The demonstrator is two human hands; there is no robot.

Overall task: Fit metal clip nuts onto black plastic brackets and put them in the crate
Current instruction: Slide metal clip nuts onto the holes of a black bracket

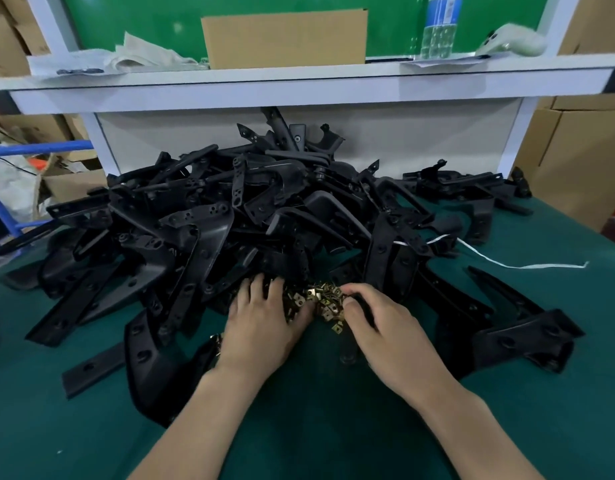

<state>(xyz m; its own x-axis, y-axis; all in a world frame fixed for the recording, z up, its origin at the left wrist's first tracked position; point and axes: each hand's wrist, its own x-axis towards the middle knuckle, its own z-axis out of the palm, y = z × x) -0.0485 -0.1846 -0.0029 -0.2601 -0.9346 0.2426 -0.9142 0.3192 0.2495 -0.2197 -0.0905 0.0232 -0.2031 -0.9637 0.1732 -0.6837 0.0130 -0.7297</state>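
- Picking up clip nuts looks to be the step in hand. In the head view, the only one, a small heap of brass-coloured clip nuts (325, 301) lies near the middle of the tabletop (333, 427). It touches the front of a big pile of black brackets (250, 209) that reaches the far edge.
- The left hand (264, 320) lies flat with its fingers spread. It rests on the left side of the nuts and the bracket edges behind them, and holds nothing.
- The right hand (382, 327) curls its fingers down at the right side of the nuts, thumb tucked toward them. I cannot tell whether it pinches a nut.
- To do this well, I would lift a single nut clear, since they lie tangled. I would turn its open mouth toward the bracket's tab before pushing it on.
- A bracket is best drawn from the loose front of the pile, not from under it.
- A white strap (506, 263) trails from the pile toward the right edge and could snag.
- No crate is recognisable here.
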